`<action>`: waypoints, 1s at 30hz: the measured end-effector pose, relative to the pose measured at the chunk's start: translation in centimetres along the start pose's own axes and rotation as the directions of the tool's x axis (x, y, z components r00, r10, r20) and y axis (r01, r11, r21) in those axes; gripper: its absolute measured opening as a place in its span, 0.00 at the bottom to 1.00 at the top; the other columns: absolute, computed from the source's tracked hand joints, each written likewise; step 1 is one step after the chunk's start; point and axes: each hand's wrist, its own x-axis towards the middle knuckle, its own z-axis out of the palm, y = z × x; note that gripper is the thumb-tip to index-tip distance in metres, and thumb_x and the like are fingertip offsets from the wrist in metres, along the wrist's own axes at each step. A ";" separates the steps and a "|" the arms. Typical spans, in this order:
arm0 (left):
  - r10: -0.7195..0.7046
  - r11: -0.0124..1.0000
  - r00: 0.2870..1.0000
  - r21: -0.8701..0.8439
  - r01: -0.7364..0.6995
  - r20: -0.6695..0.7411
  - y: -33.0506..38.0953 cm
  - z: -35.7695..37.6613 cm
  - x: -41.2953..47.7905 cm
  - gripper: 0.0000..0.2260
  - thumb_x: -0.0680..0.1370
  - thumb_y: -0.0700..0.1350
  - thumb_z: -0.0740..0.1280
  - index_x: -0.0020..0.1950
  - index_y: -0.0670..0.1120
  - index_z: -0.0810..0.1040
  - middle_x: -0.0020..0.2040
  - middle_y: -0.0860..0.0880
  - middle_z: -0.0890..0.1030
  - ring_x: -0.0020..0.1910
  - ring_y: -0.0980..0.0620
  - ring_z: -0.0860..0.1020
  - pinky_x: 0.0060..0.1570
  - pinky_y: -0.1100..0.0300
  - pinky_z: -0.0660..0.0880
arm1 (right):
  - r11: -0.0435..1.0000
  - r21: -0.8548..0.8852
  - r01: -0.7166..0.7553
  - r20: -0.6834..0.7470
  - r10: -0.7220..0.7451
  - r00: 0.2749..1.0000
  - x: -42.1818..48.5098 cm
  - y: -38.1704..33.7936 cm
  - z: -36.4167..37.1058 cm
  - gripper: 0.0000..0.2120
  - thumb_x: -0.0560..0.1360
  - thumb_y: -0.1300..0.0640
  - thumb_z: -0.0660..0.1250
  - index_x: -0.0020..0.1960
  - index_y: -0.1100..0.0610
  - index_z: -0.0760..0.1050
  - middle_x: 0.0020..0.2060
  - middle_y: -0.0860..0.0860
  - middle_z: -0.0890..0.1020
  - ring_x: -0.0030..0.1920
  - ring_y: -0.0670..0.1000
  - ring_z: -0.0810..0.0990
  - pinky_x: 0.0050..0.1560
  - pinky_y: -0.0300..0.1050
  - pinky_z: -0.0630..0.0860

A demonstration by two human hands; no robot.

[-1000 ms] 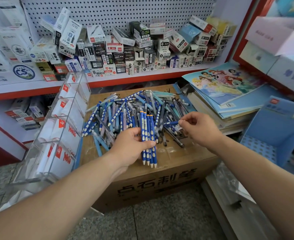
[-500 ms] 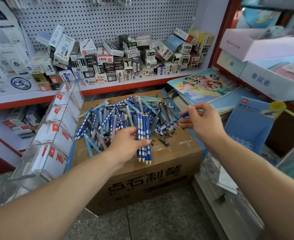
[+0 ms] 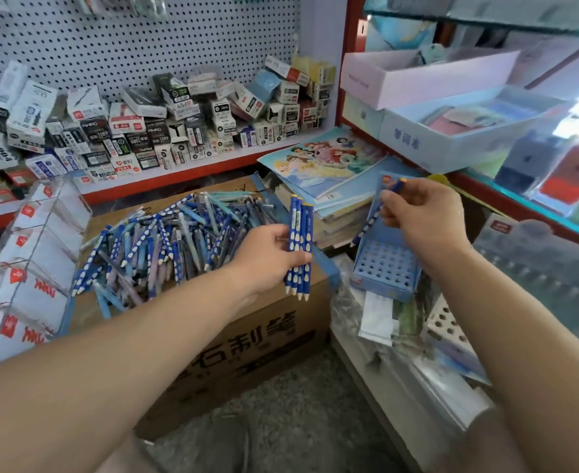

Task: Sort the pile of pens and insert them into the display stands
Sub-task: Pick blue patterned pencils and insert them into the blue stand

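Here, in the head view, small stationery boxes (image 3: 185, 121) crowded a red-edged shelf (image 3: 192, 167) under a pegboard (image 3: 144, 46). A clear acrylic stand (image 3: 52, 233) stood at the left beside a cardboard box (image 3: 254, 339). The pile of pens (image 3: 179, 240) lay loose on top of that box. A stack of picture books (image 3: 322, 158) sat between the box and the blue display stand (image 3: 383, 271), whose holed tray was in plain sight below the right hand (image 3: 424, 216).

The left hand (image 3: 264, 261) reached over the box's right corner and gripped a bundle of blue pens (image 3: 300, 230), upright with tips down. The right hand pinched a single blue pen (image 3: 366, 225) in its fingertips, slanted with its tip down near the stand's left edge.
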 end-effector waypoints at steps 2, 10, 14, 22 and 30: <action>0.038 0.998 0.998 0.045 -0.040 0.047 0.2 1.0 1.6 0.11 0.74 0.35 0.75 0.51 0.48 0.81 0.49 0.43 0.86 0.50 0.44 0.85 0.55 0.40 0.81 | 0.991 -0.129 0.042 -0.045 -0.048 0.998 1.0 0.8 -1.0 0.06 0.78 0.57 0.73 0.43 0.49 0.80 0.35 0.47 0.83 0.35 0.45 0.81 0.40 0.41 0.82; 0.089 0.996 0.989 -0.020 -0.088 0.122 0.7 4.8 7.9 0.12 0.75 0.34 0.74 0.49 0.50 0.81 0.48 0.44 0.87 0.48 0.45 0.86 0.56 0.43 0.81 | 0.935 -0.352 0.032 -0.090 -0.068 0.994 4.2 4.9 -1.9 0.02 0.78 0.53 0.71 0.48 0.51 0.82 0.39 0.46 0.84 0.43 0.50 0.84 0.52 0.57 0.83; 0.085 0.996 0.985 0.009 -0.087 0.148 -0.3 6.3 9.7 0.12 0.75 0.34 0.75 0.49 0.52 0.81 0.48 0.46 0.87 0.49 0.47 0.85 0.57 0.45 0.81 | 0.867 -0.495 0.059 -0.050 -0.096 0.994 5.3 5.9 -1.2 0.05 0.80 0.53 0.69 0.50 0.54 0.82 0.41 0.46 0.83 0.45 0.49 0.82 0.48 0.47 0.78; 0.050 0.999 0.983 0.010 -0.052 0.176 -1.9 7.1 10.2 0.15 0.75 0.35 0.75 0.60 0.44 0.81 0.51 0.46 0.86 0.51 0.48 0.85 0.58 0.45 0.80 | 0.770 -0.630 0.102 -0.015 -0.143 0.990 6.9 7.2 0.5 0.08 0.81 0.54 0.68 0.54 0.57 0.82 0.43 0.49 0.82 0.45 0.49 0.78 0.46 0.40 0.69; 0.049 0.999 0.988 -0.020 -0.047 0.148 -2.1 7.6 10.7 0.15 0.75 0.36 0.75 0.60 0.44 0.81 0.51 0.47 0.86 0.50 0.49 0.84 0.57 0.49 0.81 | 0.758 -0.645 0.095 0.001 -0.124 0.992 7.4 8.1 0.8 0.10 0.80 0.53 0.69 0.57 0.57 0.82 0.46 0.48 0.83 0.47 0.48 0.79 0.47 0.40 0.71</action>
